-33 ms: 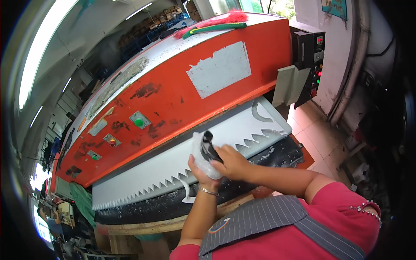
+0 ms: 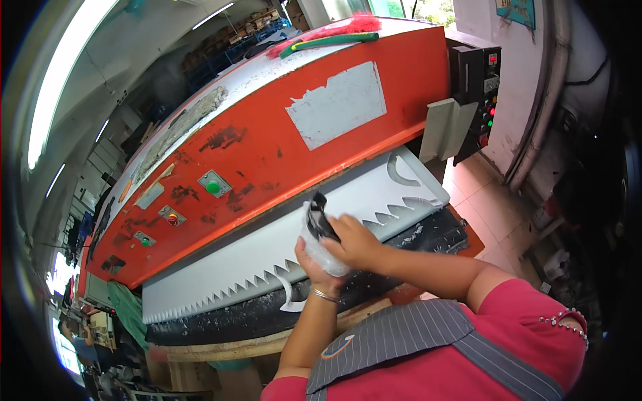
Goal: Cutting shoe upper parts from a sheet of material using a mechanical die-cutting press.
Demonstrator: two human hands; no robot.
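In front of my chest, my left hand (image 2: 317, 265) wraps round a whitish, rounded piece (image 2: 328, 257), perhaps foam; blur hides its exact kind. My right hand (image 2: 356, 242) grips a black curved piece (image 2: 317, 212) with a glossy edge, pressed against the whitish one. Below both hands lies a long white foam-like sheet (image 2: 221, 271) on a black pad (image 2: 234, 312). A row of pointed, curved cutouts runs along the sheet's near edge. One narrow curved strip (image 2: 289, 294) hangs over that edge onto the pad, beside my left wrist.
A large orange machine body (image 2: 267, 160) with buttons spans the area behind the sheet. On its top rest a green-handled brush (image 2: 334, 41) with red bristles and a grey rag (image 2: 194, 113). A black control box (image 2: 478, 100) stands at right. A wooden edge (image 2: 267, 344) borders the pad.
Both hands, with the pieces in them, have shifted slightly; the right hand and the black piece's top have moved up a little. The sheet and machine stay put.
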